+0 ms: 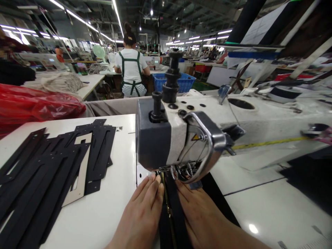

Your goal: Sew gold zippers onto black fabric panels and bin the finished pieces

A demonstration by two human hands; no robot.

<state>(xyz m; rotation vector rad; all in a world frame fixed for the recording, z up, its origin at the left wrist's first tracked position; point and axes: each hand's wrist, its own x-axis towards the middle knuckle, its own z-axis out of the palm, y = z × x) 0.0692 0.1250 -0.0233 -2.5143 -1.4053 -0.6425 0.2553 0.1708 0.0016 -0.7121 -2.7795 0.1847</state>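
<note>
A black zipper (167,197) with gold-coloured teeth runs toward the needle area of a white and grey sewing machine (178,135). My left hand (144,207) lies flat along the zipper's left side, its fingers stretched forward close to the presser foot. On the other side, my right hand (201,211) rests on the black material (215,186), fingers pointing under the machine head. The right fingertips are partly hidden by the machine's metal guard (211,148). A gold zipper pull (169,212) shows between the two hands.
Flat black pieces with slots (52,169) are piled on the white table (114,214) at left, with a beige piece (81,173) among them. Behind are a red plastic bag (38,102), a blue basket (186,81) and a person in a green apron (131,65).
</note>
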